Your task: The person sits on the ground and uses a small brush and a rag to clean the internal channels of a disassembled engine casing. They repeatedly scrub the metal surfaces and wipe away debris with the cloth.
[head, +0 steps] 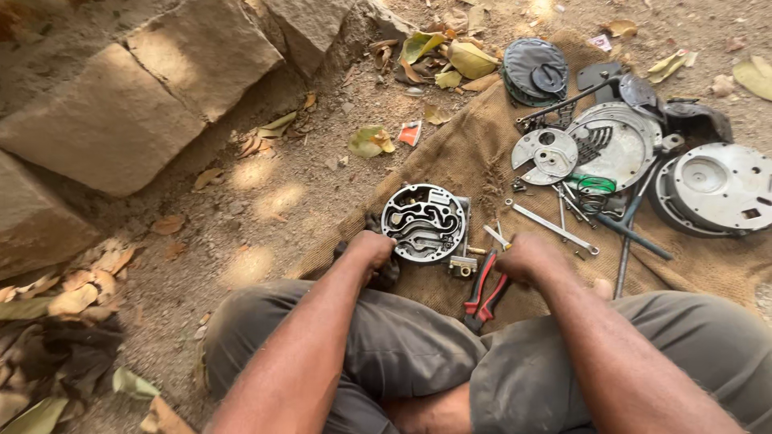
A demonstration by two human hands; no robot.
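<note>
Fingers of both hands curl shut: the left hand grips a dark rag at the round metal plate's near edge, the right hand closes around something I cannot make out, just above red-handled pliers. Both forearms reach forward over bent knees onto the burlap sack. Farther off lie a spanner and round metal covers.

Bare, dusty brown earth forms the ground, dappled with patches of sunlight. Large rough-cut grey stone blocks lie along the upper left, and dry yellow-brown fallen leaves are scattered near them and at the left edge. A coarse tan burlap cloth is spread over the earth on the right.
</note>
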